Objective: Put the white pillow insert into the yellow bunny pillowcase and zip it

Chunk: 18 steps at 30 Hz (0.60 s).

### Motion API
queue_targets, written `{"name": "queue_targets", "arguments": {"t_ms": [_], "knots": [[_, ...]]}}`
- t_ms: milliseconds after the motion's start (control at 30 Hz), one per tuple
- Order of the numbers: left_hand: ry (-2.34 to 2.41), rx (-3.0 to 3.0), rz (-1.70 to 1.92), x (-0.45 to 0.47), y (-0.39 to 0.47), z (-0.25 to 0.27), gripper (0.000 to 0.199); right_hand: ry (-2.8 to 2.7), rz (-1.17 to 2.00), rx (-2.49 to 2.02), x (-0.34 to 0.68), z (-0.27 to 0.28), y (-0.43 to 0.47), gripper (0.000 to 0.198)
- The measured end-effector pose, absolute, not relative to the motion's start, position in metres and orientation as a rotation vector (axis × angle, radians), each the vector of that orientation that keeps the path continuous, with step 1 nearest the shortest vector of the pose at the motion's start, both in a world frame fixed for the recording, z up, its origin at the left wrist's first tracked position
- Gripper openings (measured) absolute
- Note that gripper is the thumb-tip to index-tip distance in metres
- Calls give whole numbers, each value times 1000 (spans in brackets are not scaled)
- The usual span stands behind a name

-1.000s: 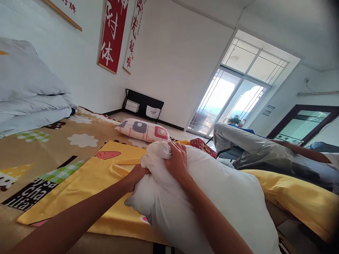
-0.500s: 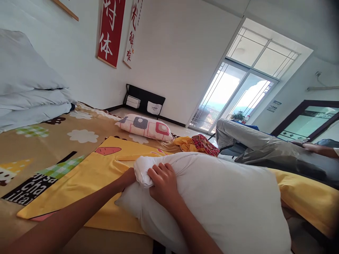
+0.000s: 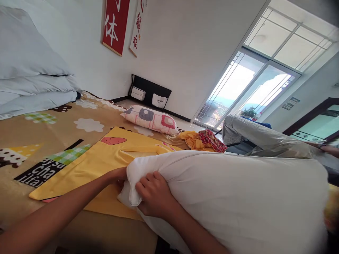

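- White pillow [image 3: 233, 197]: from mid-view at 4 to 5 o'clock, its narrow end pointing to 7.
- Right hand [image 3: 153, 194] at 6 to 7: fingers curled over that end, clamped on it.
- Left hand [image 3: 120, 175] at 8: against the same end; fingers mostly hidden, grip cannot be told.
- Progress, judged: pillow end gathered, pillow bare; yellow cloth [image 3: 106, 155] at 8 lies flat and unfilled. What remains cannot be read further.
- Edges: near edge of the bed [image 3: 60, 130] at 6, pillow overhanging it.
- Room, judged: widest toward 9; tighter at 3, near a seated person's grey trousers [image 3: 262, 137].
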<state>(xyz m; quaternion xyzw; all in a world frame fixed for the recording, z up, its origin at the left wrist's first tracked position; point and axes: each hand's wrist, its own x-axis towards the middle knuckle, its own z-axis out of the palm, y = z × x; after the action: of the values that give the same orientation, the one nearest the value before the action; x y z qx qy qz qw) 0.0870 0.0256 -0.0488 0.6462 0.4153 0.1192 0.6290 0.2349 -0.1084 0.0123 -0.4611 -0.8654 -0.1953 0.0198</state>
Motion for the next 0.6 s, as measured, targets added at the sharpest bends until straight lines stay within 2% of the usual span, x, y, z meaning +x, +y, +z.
{"name": "queue_targets", "arguments": {"t_ms": [100,200,267,400,600], "knots": [[953,1465,-45,75,29,-33,39,-2626,-517,-1575,249,22,-98,35],[842,1476,-166,75,23,-26,38,-2596,-478,-1618,258,30,-90,56],[840,1376,-9,86,12,-24,27,-2610,-461,-1620,259,31,-88,65],[963,955,403,118,-18,-20,13,-2596,-447,-1612,254,31,-95,71],[1008,848,490,132,-32,-10,12,-2572,-547,-1704,249,23,-106,71]]}}
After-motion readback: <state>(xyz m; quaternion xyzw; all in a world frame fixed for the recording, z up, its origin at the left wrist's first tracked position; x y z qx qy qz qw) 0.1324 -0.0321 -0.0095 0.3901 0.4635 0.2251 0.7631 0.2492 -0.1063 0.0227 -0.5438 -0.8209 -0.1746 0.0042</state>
